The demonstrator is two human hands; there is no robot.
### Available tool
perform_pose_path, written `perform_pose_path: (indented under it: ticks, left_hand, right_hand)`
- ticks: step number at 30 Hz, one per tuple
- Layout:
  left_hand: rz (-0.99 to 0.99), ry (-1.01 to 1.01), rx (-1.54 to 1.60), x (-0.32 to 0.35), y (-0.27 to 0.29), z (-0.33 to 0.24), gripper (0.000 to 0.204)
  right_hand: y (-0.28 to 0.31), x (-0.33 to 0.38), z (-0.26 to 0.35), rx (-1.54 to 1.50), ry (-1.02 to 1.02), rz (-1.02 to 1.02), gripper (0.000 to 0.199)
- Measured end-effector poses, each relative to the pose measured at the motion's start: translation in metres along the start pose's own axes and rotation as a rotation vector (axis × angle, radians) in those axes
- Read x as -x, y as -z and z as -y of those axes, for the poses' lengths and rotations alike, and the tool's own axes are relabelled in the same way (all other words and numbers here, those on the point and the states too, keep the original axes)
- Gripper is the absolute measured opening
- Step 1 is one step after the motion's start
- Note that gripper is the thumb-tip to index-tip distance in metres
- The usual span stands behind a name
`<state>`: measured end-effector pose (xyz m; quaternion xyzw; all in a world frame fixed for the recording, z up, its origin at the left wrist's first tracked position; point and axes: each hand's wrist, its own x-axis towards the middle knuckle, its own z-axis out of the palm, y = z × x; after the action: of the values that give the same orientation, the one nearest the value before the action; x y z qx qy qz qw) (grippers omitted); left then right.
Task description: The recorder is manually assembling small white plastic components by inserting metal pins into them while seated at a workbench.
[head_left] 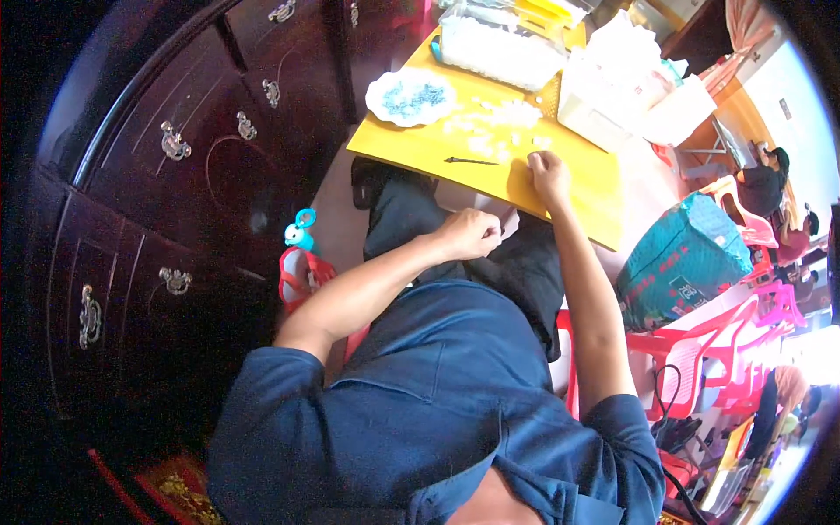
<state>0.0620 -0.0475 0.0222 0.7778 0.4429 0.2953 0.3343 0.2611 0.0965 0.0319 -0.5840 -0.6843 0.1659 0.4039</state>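
Note:
My left hand [470, 234] is curled closed above my lap, in front of the table's near edge; anything inside its fingers is hidden. Something pale shows just beside its fingertips, too blurred to name. My right hand [549, 178] rests at the yellow tabletop [411, 144] with its fingers drawn together near several small white pieces [490, 127]; whether it pinches one is too small to tell. A thin dark tool [471, 161] lies on the table to the left of that hand. Farther left stands a white scalloped plate with blue marks [411, 98].
A clear plastic tub [500, 54] and a white box with crumpled white bags [604, 109] stand at the table's far side. A teal bag [682, 262] and red plastic chairs [687, 350] are to the right. Dark wooden drawers [175, 175] line the left. Other people sit at far right.

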Motion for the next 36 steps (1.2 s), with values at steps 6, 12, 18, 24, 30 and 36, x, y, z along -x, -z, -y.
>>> perform_pose_path:
  ticks: [6,12,18,24,30,36]
  left_hand:
    - [-0.031,-0.043,0.12,0.0,0.001,-0.008,0.014]
    - [-0.023,-0.085,0.028,0.002,0.019,-0.056,0.015]
    - [-0.103,-0.117,-0.006,-0.006,0.015,-0.04,0.013]
    - [-0.175,-0.01,0.071,-0.007,0.028,-0.04,0.009]
    - [0.141,-0.037,-0.209,0.003,0.072,-0.04,0.013]
    - [0.576,0.089,-0.218,0.059,0.121,-0.026,0.016]
  right_hand:
    - [0.05,0.071,0.015,-0.251,-0.188,0.232,0.032]
    - [0.064,0.132,0.06,-0.614,-0.325,0.445,0.024]
    - [0.042,0.143,0.047,-0.92,-0.324,0.443,0.016]
    - [0.048,0.142,0.044,-1.068,-0.383,0.405,0.013]
    - [0.052,0.144,0.034,-0.968,-0.404,0.396,0.013]
    - [0.052,0.144,0.036,-0.95,-0.419,0.513,0.013]
